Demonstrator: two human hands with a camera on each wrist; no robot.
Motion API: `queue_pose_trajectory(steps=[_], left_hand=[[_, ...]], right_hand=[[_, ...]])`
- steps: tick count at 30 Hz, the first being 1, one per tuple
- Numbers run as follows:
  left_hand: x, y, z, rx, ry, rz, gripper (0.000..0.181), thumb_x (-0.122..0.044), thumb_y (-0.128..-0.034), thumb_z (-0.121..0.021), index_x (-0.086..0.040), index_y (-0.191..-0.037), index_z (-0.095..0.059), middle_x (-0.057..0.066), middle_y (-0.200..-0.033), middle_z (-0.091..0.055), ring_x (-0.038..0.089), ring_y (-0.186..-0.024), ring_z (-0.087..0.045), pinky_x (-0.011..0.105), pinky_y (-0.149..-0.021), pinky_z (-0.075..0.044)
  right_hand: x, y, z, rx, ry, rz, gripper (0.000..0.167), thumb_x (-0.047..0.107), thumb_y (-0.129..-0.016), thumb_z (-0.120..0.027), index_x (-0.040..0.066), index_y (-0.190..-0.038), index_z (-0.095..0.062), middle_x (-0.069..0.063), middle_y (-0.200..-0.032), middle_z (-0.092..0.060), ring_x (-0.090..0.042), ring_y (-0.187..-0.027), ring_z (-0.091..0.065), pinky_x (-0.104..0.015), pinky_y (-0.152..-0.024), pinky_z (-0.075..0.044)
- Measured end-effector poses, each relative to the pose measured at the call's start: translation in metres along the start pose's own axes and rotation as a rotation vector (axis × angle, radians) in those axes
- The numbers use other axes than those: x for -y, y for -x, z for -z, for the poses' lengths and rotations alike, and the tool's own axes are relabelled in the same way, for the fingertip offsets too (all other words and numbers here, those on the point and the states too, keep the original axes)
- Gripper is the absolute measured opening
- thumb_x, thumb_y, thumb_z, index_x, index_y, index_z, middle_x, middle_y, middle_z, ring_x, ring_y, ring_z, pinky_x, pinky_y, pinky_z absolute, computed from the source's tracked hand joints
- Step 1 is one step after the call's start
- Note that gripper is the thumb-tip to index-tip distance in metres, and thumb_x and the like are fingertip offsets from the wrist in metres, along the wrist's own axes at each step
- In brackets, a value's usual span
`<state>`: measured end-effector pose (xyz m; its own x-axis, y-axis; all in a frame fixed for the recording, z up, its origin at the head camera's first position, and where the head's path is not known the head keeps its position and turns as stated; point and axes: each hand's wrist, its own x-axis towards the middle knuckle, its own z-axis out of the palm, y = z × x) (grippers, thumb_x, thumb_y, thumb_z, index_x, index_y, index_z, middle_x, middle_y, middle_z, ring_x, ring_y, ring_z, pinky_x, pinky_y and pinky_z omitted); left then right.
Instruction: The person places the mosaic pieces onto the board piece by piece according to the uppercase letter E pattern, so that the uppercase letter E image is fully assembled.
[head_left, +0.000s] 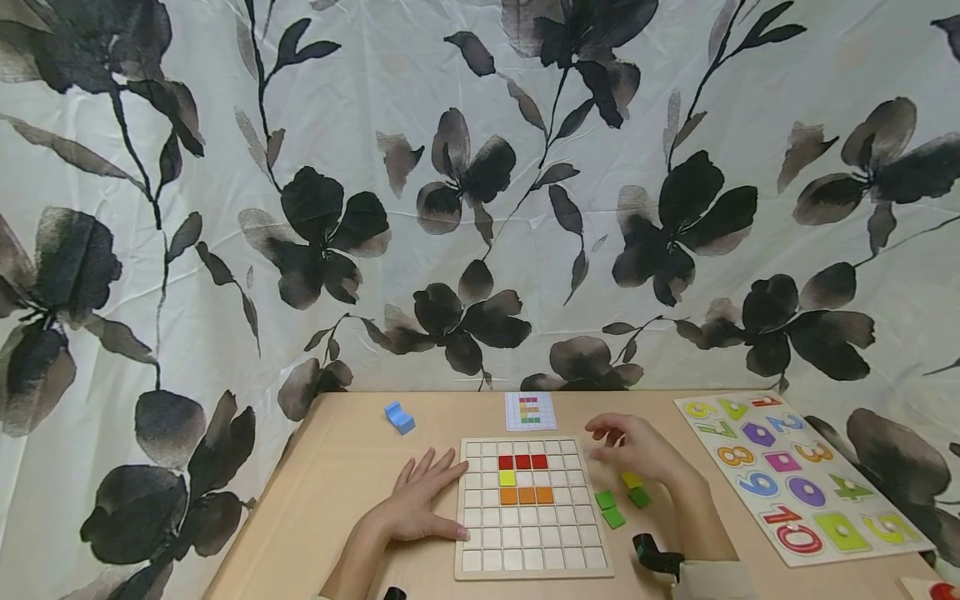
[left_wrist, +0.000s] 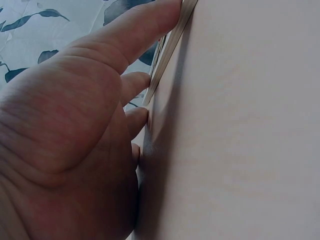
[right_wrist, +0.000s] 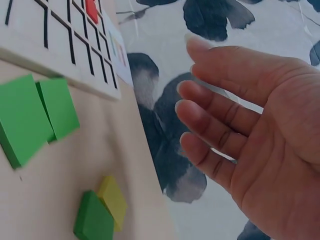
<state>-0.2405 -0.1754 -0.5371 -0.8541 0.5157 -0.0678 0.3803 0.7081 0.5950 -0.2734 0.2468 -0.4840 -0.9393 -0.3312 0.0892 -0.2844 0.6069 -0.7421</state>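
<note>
A white wooden grid board [head_left: 534, 560] lies on the table, with three red tiles [head_left: 522, 462] in one row, a yellow tile [head_left: 507, 478] below the leftmost, and three orange tiles [head_left: 527, 496] lower down. My left hand [head_left: 420, 504] rests spread at the board's left edge, thumb and index finger touching the frame. Over the table to the right of the board hovers my right hand [head_left: 637, 446], its fingers loosely bent and holding nothing. Below it lie two green tiles [right_wrist: 22, 117], plus another green tile [right_wrist: 93, 216] against a yellow tile [right_wrist: 113, 201].
Behind the board lies a small pattern card [head_left: 531, 411] with coloured squares. A blue block [head_left: 400, 418] sits at the back left. On the right is a number puzzle board [head_left: 806, 492] with colourful digits and shapes. A floral cloth [head_left: 480, 200] hangs behind the table.
</note>
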Motion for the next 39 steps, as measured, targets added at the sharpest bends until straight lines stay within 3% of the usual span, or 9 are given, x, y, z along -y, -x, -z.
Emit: queue_pose_trajectory(steps=[6, 13, 23, 39], left_hand=[[0.0, 0.0, 0.0, -0.002, 0.002, 0.0, 0.107, -0.068, -0.0735, -0.083, -0.023, -0.161, -0.041, 0.011, -0.174, -0.021, 0.043, -0.162, -0.002, 0.07, -0.125, 0.004], [0.0, 0.001, 0.0, -0.004, 0.006, 0.001, 0.108, -0.068, -0.0732, -0.083, -0.023, -0.161, -0.04, 0.011, -0.174, -0.021, 0.043, -0.162, -0.002, 0.07, -0.125, 0.005], [-0.001, 0.001, 0.0, -0.004, 0.009, 0.006, 0.107, -0.068, -0.0732, -0.083, -0.023, -0.161, -0.041, 0.011, -0.174, -0.021, 0.043, -0.162, -0.002, 0.07, -0.125, 0.005], [-0.001, 0.002, 0.001, -0.003, 0.011, 0.006, 0.107, -0.068, -0.0733, -0.083, -0.023, -0.161, -0.041, 0.011, -0.174, -0.021, 0.043, -0.162, -0.002, 0.07, -0.125, 0.005]], right_hand=[[-0.018, 0.006, 0.011, 0.018, 0.031, 0.002, 0.031, 0.005, -0.089, -0.079, 0.005, -0.119, -0.074, -0.015, -0.107, -0.071, -0.019, -0.089, -0.058, -0.024, -0.072, -0.051], [-0.034, 0.02, 0.023, 0.056, 0.055, -0.089, 0.028, 0.004, -0.084, -0.083, 0.006, -0.11, -0.076, -0.006, -0.095, -0.068, -0.019, -0.087, -0.055, -0.023, -0.071, -0.048], [-0.043, 0.027, 0.024, 0.13, 0.02, -0.195, 0.028, 0.005, -0.076, -0.089, 0.002, -0.095, -0.069, -0.004, -0.079, -0.058, -0.02, -0.076, -0.054, -0.023, -0.059, -0.042], [-0.041, 0.025, 0.014, 0.119, 0.098, -0.274, 0.025, 0.006, -0.075, -0.091, 0.007, -0.086, -0.068, -0.003, -0.077, -0.06, -0.019, -0.076, -0.055, -0.026, -0.062, -0.043]])
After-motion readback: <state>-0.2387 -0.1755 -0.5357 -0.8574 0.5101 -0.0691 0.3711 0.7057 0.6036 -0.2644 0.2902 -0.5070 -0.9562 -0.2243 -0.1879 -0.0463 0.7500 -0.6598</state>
